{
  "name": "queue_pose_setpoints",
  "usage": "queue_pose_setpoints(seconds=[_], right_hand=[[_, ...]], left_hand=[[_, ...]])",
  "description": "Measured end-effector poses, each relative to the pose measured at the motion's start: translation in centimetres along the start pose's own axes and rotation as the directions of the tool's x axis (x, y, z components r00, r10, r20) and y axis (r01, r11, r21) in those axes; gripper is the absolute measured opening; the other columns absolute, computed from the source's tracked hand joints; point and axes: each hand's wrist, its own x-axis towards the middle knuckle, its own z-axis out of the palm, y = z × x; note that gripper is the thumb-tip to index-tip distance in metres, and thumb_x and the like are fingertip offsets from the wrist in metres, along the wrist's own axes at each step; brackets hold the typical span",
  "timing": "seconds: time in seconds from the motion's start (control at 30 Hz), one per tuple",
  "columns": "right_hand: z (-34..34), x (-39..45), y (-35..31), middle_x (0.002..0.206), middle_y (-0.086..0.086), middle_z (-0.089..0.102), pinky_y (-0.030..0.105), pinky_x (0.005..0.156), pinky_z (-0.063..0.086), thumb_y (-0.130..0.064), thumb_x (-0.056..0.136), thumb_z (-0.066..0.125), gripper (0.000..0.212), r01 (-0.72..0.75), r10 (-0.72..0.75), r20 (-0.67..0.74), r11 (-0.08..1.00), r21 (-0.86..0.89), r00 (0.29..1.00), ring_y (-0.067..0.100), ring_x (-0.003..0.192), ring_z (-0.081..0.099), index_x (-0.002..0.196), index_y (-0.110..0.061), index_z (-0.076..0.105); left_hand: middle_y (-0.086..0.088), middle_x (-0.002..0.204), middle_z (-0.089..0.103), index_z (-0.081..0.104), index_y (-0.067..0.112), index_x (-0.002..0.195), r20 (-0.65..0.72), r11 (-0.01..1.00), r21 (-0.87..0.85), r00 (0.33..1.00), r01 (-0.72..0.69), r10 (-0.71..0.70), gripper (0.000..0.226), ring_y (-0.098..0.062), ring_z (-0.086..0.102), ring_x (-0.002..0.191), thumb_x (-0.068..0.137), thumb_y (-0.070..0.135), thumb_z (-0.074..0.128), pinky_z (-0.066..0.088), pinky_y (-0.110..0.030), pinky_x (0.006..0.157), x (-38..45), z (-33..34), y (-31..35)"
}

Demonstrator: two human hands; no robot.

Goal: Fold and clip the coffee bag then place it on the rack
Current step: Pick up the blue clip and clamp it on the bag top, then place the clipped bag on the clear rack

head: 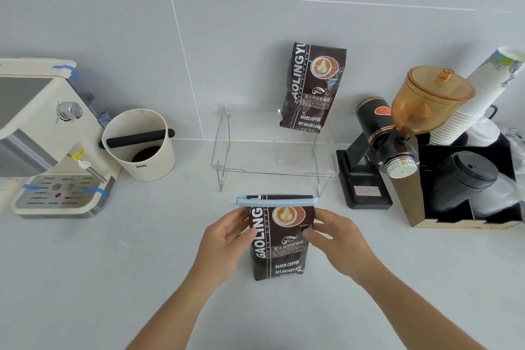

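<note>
A dark brown coffee bag (279, 247) stands upright on the white counter in front of me. Its top is folded over and a light blue clip (276, 202) is clamped across the fold. My left hand (227, 233) holds the bag's left side, thumb on the front. My right hand (332, 236) holds the right side the same way. Behind the bag stands a clear acrylic rack (227, 136). A second, matching coffee bag (312, 88) stands on the rack's right rear part, against the wall.
A cream espresso machine (48, 133) and a cream knock box (142, 145) stand at the left. A black grinder with an amber hopper (397, 133) is right of the rack. Further right is a box of paper cups and black lids (466, 179).
</note>
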Motion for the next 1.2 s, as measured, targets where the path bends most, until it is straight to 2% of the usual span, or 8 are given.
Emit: queue_pose_setpoints(seconds=[0.2,0.33,0.53,0.7,0.8,0.93,1.03,1.2], right_hand=[[1.0,-0.2,1.6,0.126,-0.001,0.071,0.041,0.095,0.053,0.008,0.091,0.059,0.050,-0.002,0.000,0.010,0.967,0.254,1.000,0.023,0.115,0.065,0.130,-0.023,0.063],[1.8,-0.8,2.8,0.124,0.001,0.072,0.033,0.082,0.059,0.011,0.092,0.056,0.056,-0.121,0.086,0.096,0.873,0.472,0.992,0.020,0.109,0.068,0.130,-0.030,0.060],[2.6,-1.3,3.7,0.124,0.000,0.072,0.032,0.080,0.058,0.010,0.092,0.055,0.055,-0.175,0.127,0.135,0.875,0.451,0.983,0.026,0.112,0.067,0.133,-0.026,0.059],[3.5,-2.0,4.0,0.131,-0.002,0.067,0.047,0.104,0.049,0.008,0.089,0.059,0.067,-0.096,0.091,0.033,0.951,0.294,0.995,0.023,0.120,0.062,0.143,-0.030,0.048],[3.9,-2.3,4.0,0.126,-0.009,0.070,0.037,0.100,0.051,0.003,0.087,0.063,0.073,-0.078,0.084,-0.020,0.973,0.219,0.996,0.009,0.115,0.065,0.140,-0.045,0.046],[4.0,-2.3,3.8,0.119,-0.011,0.073,0.029,0.093,0.053,0.003,0.086,0.063,0.074,-0.070,0.073,-0.010,0.978,0.198,0.997,0.008,0.109,0.068,0.137,-0.049,0.048],[3.8,-2.3,3.1,0.113,-0.010,0.076,0.029,0.088,0.056,-0.001,0.086,0.064,0.073,-0.061,0.063,-0.003,0.978,0.199,0.998,0.009,0.105,0.069,0.134,-0.054,0.048],[2.8,-1.6,0.8,0.108,-0.004,0.078,0.031,0.083,0.057,-0.007,0.084,0.066,0.068,-0.040,0.044,-0.013,0.973,0.227,0.999,0.014,0.102,0.071,0.125,-0.059,0.053]], left_hand=[[0.012,0.121,0.070,0.049,0.026,0.136,0.013,0.998,0.034,0.999,0.048,-0.048,0.064,-0.005,0.065,0.111,0.082,-0.002,0.070,0.051,-0.016,0.084,-1.3,1.8,-3.3],[0.022,0.114,0.071,0.052,0.023,0.133,0.025,0.992,0.122,0.999,0.045,-0.048,0.056,0.001,0.065,0.108,0.085,-0.001,0.065,0.050,-0.012,0.084,-2.2,2.4,-4.5],[0.004,0.123,0.062,0.052,0.023,0.134,-0.010,0.972,0.233,1.000,0.004,-0.002,0.051,-0.003,0.060,0.113,0.088,0.006,0.064,0.053,-0.033,0.096,-3.0,2.9,-4.4],[0.002,0.124,0.060,0.055,0.021,0.131,-0.067,0.965,0.262,0.998,0.007,0.012,0.049,0.008,0.058,0.107,0.086,0.007,0.067,0.054,-0.021,0.088,-3.3,3.5,-4.5],[0.004,0.118,0.058,0.057,0.024,0.129,-0.116,0.969,0.245,0.993,0.040,-0.012,0.051,0.016,0.057,0.101,0.083,0.006,0.070,0.053,-0.012,0.081,-3.4,3.8,-4.5],[0.003,0.114,0.063,0.060,0.027,0.125,-0.137,0.973,0.228,0.991,0.038,-0.007,0.049,-0.002,0.062,0.105,0.083,0.004,0.070,0.056,-0.031,0.092,-3.5,3.8,-4.0],[0.004,0.112,0.065,0.060,0.023,0.126,-0.150,0.974,0.226,0.989,0.029,0.006,0.049,0.001,0.063,0.101,0.082,0.006,0.071,0.056,-0.033,0.091,-3.4,3.7,-3.4],[0.018,0.100,0.074,0.066,0.028,0.117,-0.170,0.984,0.179,0.985,-0.002,0.033,0.045,0.008,0.066,0.092,0.078,0.006,0.074,0.059,-0.022,0.074,-2.3,3.2,-1.1]])
